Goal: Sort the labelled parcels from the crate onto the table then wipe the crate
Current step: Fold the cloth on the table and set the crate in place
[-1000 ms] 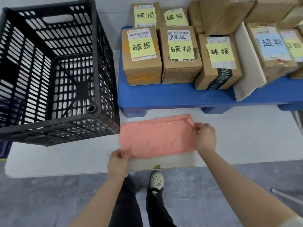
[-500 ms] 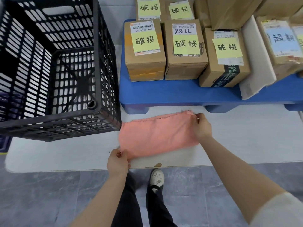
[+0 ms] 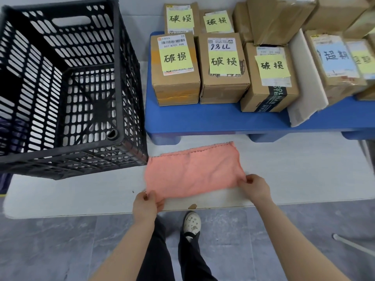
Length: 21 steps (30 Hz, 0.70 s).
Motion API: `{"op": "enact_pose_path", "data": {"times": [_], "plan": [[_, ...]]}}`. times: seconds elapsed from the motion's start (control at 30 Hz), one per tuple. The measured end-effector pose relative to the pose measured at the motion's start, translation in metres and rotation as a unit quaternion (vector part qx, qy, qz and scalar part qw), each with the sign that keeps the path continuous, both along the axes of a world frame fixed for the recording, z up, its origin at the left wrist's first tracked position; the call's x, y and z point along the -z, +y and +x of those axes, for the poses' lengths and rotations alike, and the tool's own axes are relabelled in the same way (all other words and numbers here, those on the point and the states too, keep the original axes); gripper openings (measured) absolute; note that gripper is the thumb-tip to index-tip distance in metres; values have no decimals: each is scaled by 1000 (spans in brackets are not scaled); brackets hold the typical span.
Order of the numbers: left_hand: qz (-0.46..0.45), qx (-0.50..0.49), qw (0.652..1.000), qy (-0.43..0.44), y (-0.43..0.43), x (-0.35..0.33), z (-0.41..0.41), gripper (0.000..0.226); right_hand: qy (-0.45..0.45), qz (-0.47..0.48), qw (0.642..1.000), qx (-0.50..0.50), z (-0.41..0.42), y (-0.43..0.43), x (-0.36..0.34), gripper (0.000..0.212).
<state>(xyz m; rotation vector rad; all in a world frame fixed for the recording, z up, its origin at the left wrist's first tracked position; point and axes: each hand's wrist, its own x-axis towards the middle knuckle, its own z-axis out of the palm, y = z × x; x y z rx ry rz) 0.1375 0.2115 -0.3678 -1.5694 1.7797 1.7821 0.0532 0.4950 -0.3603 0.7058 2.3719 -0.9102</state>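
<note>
A folded pink cloth point(image 3: 192, 173) lies flat on the white table point(image 3: 294, 171), just right of the black slatted crate point(image 3: 60, 122). My left hand point(image 3: 145, 202) pinches the cloth's near left corner. My right hand point(image 3: 254, 186) pinches its near right corner. The crate stands at the table's left with nothing inside it. Brown cardboard parcels point(image 3: 224, 67) with yellow handwritten labels sit in rows on a blue platform point(image 3: 203, 120) behind the cloth. Further right, a parcel point(image 3: 334, 63) carries a blue label.
A white padded envelope point(image 3: 304, 82) leans between the parcel groups. The table's near edge runs just below my hands, with grey floor tiles, my legs and a white shoe point(image 3: 191, 223) beneath. A thin pale rod point(image 3: 353, 243) lies on the floor at right.
My right hand slid from the cloth's far right corner down to its near right corner. The left hand kept its hold on the near left corner. The cloth lies flatter.
</note>
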Motion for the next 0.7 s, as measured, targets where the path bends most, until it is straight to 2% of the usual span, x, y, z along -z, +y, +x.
{"op": "enact_pose_path", "data": {"times": [0.07,0.13,0.2,0.3,0.4,0.53,0.63,0.7], "plan": [[-31,-8,999,14,-2,-9,0,18,13,-96,993,69,2,5,-12,16],[-54,-21,998,34,-4,-24,1,23,9,-218,962,164,9,10,-34,19],[-33,-47,996,65,-7,-44,0,26,2,-279,937,208,18,16,-58,20],[11,-51,993,104,-10,-73,-3,22,19,-308,919,244,23,21,-91,22],[36,-62,990,118,-11,-90,-1,20,27,-294,920,258,29,23,-109,29],[50,-63,989,122,-9,-101,-8,19,34,-294,917,268,27,20,-115,28],[48,-73,985,147,-9,-116,-22,21,60,-306,910,274,17,18,-126,14],[10,-53,979,196,-6,-131,-29,22,112,-319,901,272,11,19,-137,3]]}}
